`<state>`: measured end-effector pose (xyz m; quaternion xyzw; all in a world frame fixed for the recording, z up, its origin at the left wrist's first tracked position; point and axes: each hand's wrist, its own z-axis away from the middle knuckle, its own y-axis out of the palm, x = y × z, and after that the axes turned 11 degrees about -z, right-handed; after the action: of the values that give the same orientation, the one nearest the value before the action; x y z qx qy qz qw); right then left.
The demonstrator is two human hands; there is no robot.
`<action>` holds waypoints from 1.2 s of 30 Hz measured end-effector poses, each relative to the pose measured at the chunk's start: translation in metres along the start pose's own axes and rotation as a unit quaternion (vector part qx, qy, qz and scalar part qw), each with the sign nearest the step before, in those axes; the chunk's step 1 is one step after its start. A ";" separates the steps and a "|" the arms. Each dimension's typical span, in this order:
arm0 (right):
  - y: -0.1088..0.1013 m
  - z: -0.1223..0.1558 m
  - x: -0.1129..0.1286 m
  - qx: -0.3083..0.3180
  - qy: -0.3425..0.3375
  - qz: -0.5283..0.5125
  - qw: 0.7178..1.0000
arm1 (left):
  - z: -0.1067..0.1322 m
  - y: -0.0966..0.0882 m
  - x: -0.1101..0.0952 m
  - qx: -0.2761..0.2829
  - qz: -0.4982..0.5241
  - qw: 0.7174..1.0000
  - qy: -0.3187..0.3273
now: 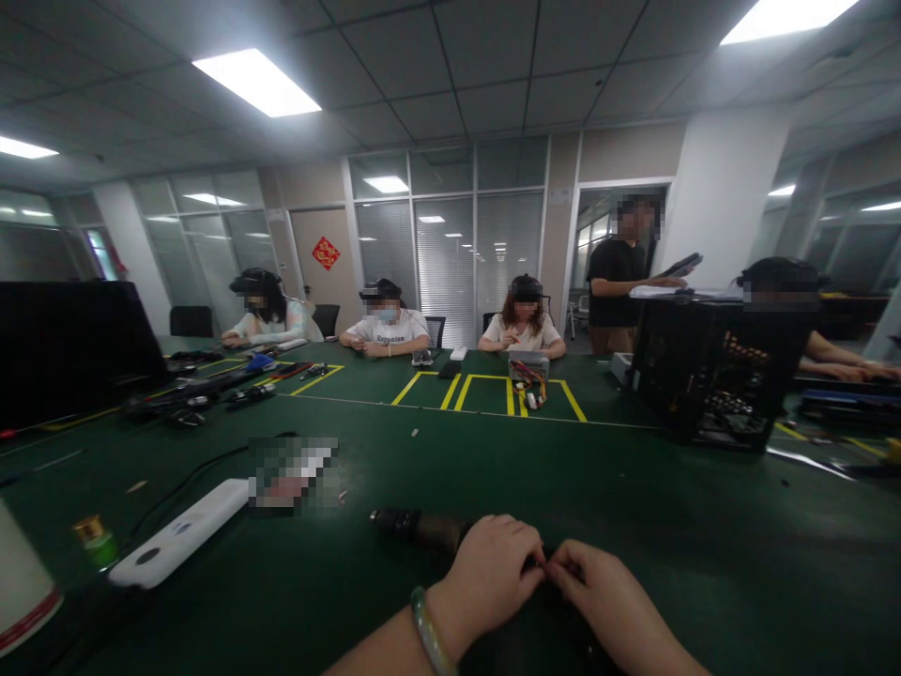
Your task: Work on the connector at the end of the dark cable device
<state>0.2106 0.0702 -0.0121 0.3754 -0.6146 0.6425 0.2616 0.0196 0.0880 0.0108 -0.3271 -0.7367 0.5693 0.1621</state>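
Observation:
In the head view, a dark cylindrical tool [429, 529] with a stepped, narrower black end lies on the green tabletop [338, 582], pointing left. My left hand [489, 573], with a jade-like bangle [427, 627] at the wrist, is closed in front of the tool and covers its right part. Close beside it, my right hand [598, 591] is also closed. The fingertips of both hands meet in a pinch; whatever is between them is too small and dark to make out. Below the hands, a dark shape blends into the shadow.
A white power strip [183, 535], a small green bottle [95, 542] and a white cup [21, 582] stand at left. A black monitor [77, 347] is behind them, and an open computer case [718, 376] is at right. Several people sit across the table; another person [619, 272] stands.

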 end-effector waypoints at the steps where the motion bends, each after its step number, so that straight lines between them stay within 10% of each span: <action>1: -0.001 0.000 -0.001 0.005 0.005 -0.003 1.000 | 0.000 0.000 0.000 -0.002 0.002 1.000 0.001; 36: -0.005 -0.007 -0.007 0.018 -0.028 -0.019 0.999 | 0.001 0.000 0.000 -0.052 0.026 0.998 0.007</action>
<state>0.2177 0.0783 -0.0140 0.4098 -0.6027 0.6375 0.2499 0.0194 0.0871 0.0103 -0.3584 -0.7551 0.5320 0.1353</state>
